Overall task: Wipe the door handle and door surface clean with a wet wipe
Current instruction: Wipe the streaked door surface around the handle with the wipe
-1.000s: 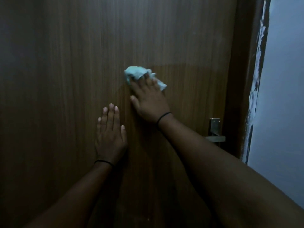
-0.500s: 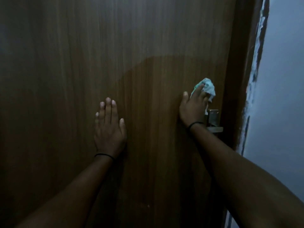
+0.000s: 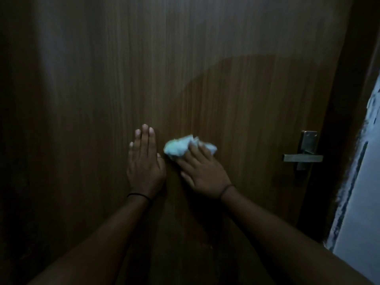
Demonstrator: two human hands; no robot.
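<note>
The right hand has swept the crumpled wet wipe from beside the door handle back leftward. Its straight fingers press the wipe against the wooden door (just beside the left thumb). The left hand stays flat, fingers together.

The right hand has swept back across the wooden door, from beside the door handle at the right edge half a second ago to the middle of the frame, where it now lies just beside the left hand. The crumpled wet wipe came with it under the fingers and now sits near the left thumb, well apart from the handle. A second ago that hand and wipe were higher, above the left hand. The handle, then partly hidden behind the right wrist, now shows in full.
</note>
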